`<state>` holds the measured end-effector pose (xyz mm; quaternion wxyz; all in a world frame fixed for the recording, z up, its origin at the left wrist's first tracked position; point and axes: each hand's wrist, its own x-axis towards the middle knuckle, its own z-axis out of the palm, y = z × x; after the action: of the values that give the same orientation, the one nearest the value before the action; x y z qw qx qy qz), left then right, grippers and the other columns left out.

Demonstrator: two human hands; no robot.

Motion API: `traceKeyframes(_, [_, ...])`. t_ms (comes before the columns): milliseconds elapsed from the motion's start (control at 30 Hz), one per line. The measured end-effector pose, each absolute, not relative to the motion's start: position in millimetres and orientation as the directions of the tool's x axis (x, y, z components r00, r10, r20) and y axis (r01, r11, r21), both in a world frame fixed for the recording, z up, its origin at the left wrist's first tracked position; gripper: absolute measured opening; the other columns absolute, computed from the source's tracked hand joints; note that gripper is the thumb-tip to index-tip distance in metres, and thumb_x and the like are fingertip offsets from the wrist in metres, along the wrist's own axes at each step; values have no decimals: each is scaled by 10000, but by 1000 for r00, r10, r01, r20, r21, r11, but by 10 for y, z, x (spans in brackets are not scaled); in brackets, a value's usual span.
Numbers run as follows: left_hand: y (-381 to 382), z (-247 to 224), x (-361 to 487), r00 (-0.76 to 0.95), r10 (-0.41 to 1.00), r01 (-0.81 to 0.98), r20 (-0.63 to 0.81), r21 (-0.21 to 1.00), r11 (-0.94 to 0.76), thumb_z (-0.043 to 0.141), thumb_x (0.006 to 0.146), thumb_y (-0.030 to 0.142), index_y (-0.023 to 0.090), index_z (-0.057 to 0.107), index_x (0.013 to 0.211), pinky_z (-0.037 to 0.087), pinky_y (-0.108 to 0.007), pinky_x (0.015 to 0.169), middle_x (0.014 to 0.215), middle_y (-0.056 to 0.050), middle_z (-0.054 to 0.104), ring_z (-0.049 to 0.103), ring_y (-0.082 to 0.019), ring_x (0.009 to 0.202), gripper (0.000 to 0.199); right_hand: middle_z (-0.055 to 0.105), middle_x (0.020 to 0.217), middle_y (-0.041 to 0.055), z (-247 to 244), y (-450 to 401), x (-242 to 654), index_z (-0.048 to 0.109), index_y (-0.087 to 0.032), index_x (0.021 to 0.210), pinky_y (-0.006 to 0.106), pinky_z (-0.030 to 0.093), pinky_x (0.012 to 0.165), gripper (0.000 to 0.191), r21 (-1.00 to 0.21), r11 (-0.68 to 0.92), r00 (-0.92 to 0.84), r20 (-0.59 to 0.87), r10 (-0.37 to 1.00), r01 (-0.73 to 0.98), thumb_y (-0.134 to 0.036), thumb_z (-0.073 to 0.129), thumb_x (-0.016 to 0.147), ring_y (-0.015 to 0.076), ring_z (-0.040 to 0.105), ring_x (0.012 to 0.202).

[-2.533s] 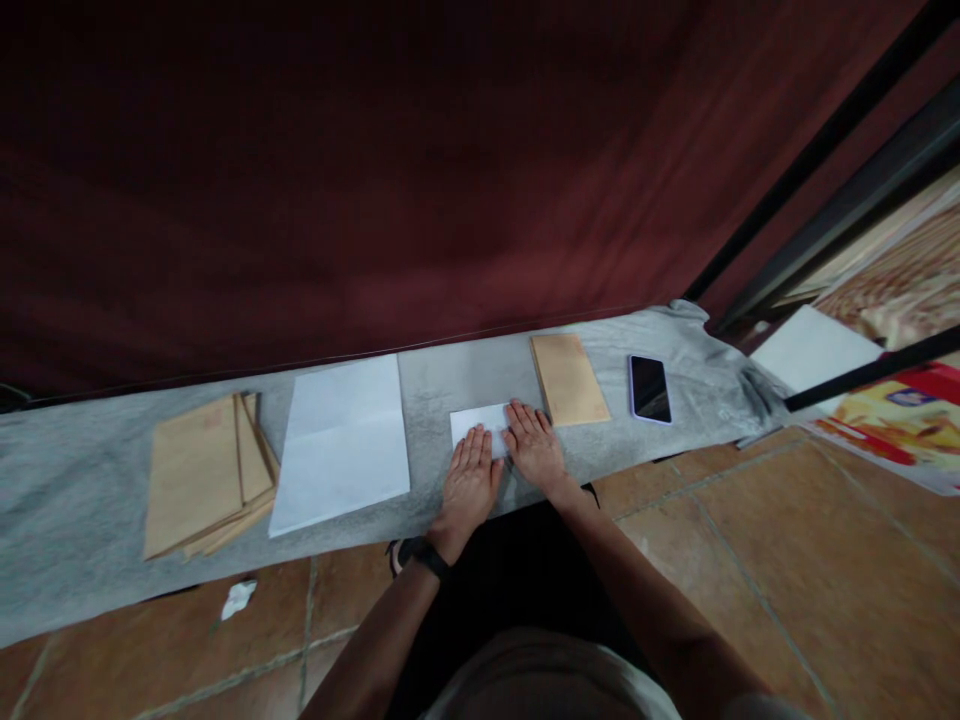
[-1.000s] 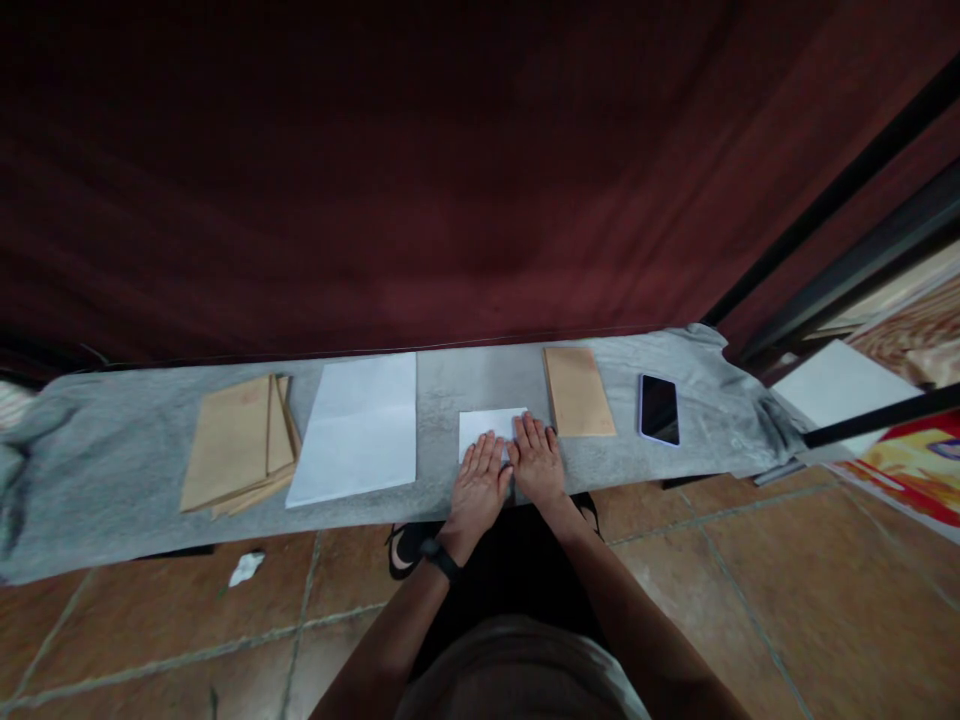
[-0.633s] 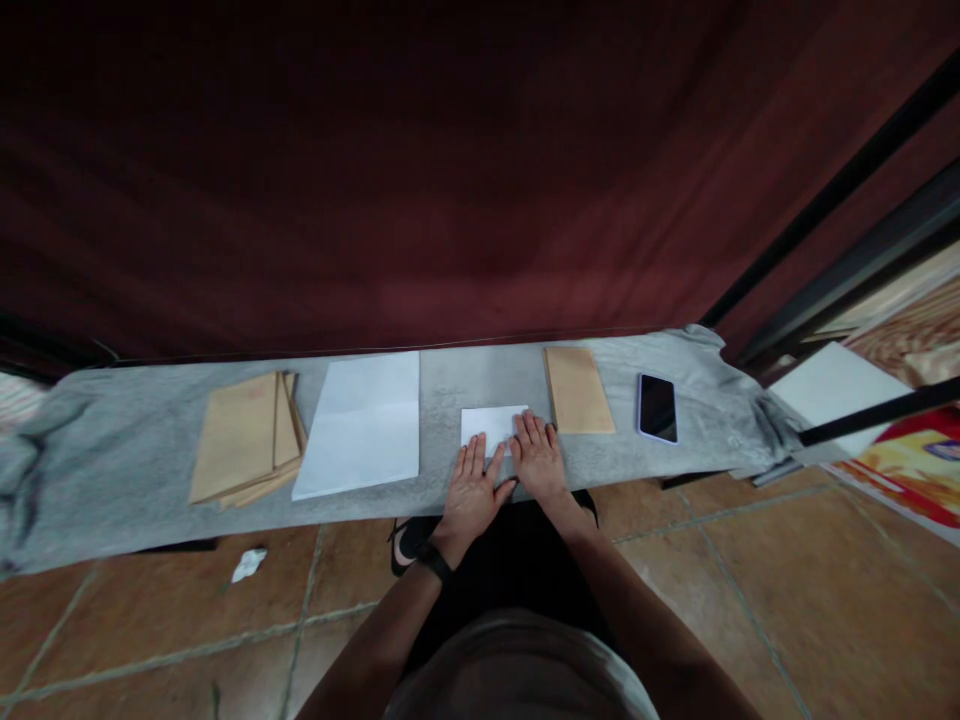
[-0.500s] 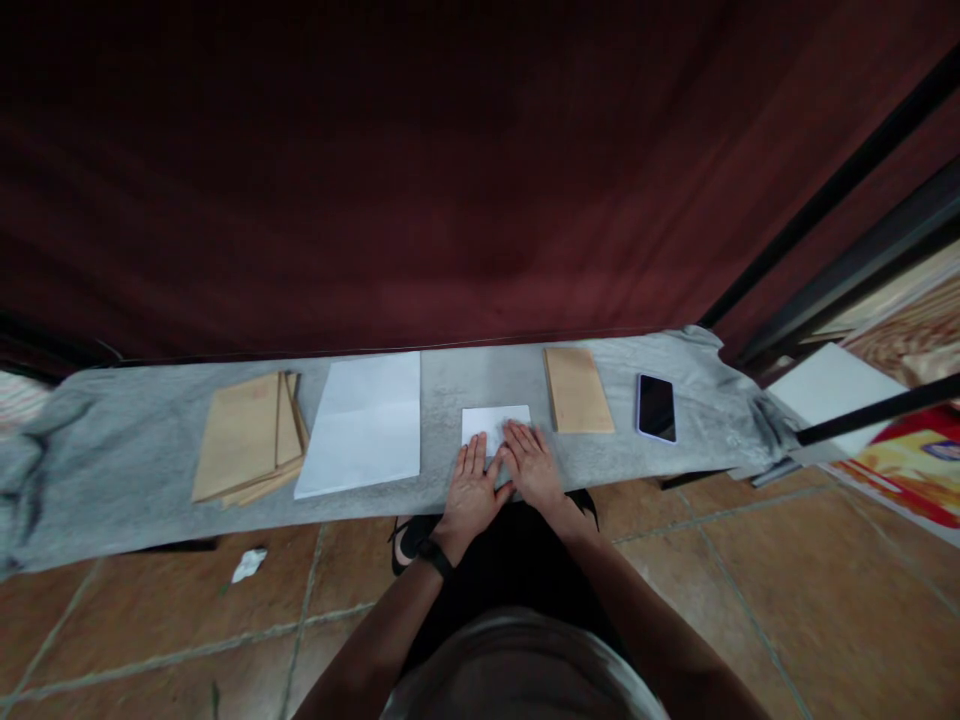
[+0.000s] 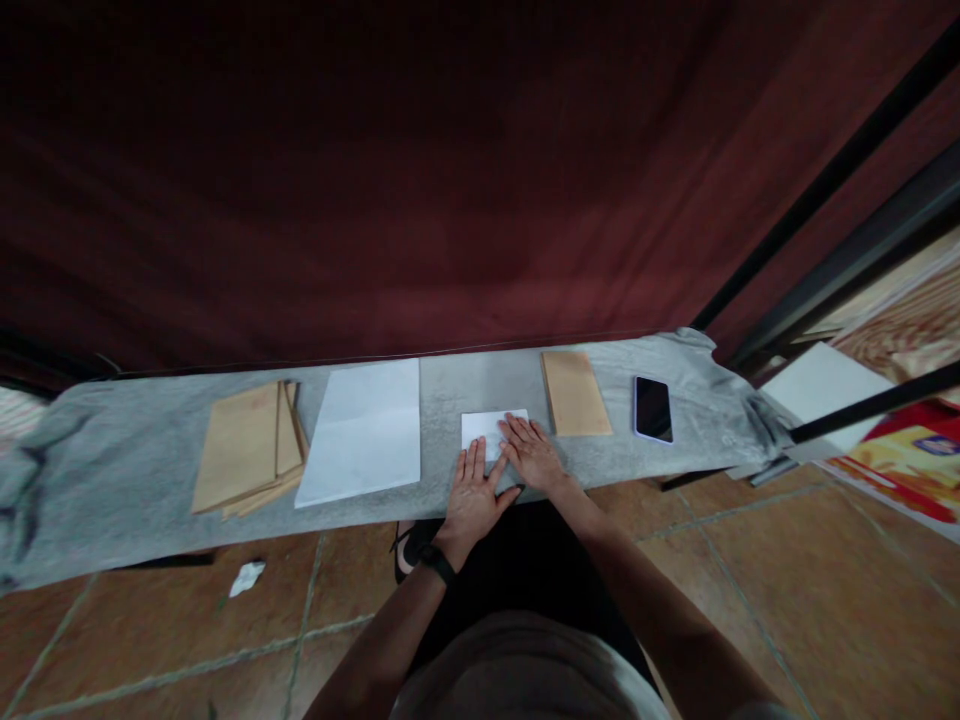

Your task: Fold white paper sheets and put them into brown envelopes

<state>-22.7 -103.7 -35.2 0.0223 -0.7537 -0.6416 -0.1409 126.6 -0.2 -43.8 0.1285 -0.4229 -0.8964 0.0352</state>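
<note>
A small white rectangle of paper (image 5: 484, 424), which looks folded, lies on the grey cloth in front of me. Resting flat on its lower left part is my left hand (image 5: 475, 500), fingers stretched forward and thumb out to the right. My right hand (image 5: 531, 455) lies across the paper's right side, fingers extended and pointing up and left. The two hands nearly meet at the near edge of the paper. Left of them is a stack of large white sheets (image 5: 364, 430). A brown envelope pile (image 5: 577, 393) sits just right of my right hand.
The narrow bench (image 5: 142, 470) has a grey cloth over it. More brown envelopes (image 5: 244, 440) are fanned at the left, and a phone (image 5: 653, 409) lies at the right. A dark red curtain (image 5: 450, 200) hangs behind. Crumpled white paper (image 5: 247, 578) is on the tiled floor.
My right hand has shifted slightly, its fingers pointing further up and left over the paper. My left hand stays pressed on it. The whole view has tilted a little.
</note>
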Motion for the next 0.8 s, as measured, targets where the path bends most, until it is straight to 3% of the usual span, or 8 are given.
traceKeyframes(333, [-1039,-336,-221,135,959,979,251,117,-168,589,915,567,319,402,1540,272,-534,1215,1647,-115,289,276,-343,1514,698,396,1583,126,-416,161,1256,428,-115,1519,469,268,1227,528,-189,579,-539,224,812,793,-369,288,1078,247,360,1485])
traceKeyframes(533, [-1043,-338,-233,131,969,983,210,102,-156,488,990,421,249,436,1523,261,-514,1227,1630,-148,321,292,-313,1511,562,402,1589,91,-422,-307,1391,425,-147,1525,448,252,1241,509,-201,648,-592,278,757,734,-362,316,1076,222,379,1474])
traceKeyframes(700, [-915,-355,-173,56,989,989,138,128,-74,368,1013,308,94,402,1525,260,-455,1242,1603,-181,364,294,-264,1513,556,399,1593,77,-464,-553,1543,364,-208,1559,490,236,1241,530,-177,659,-602,285,746,731,-344,411,1049,236,398,1461])
traceKeyframes(800, [-722,-354,-100,95,989,980,112,166,-112,287,1030,300,116,411,1523,258,-449,1246,1611,-127,367,290,-232,1516,541,402,1591,80,-484,-549,1541,387,-207,1549,491,238,1238,526,-167,648,-594,281,754,743,-305,431,1033,241,403,1457])
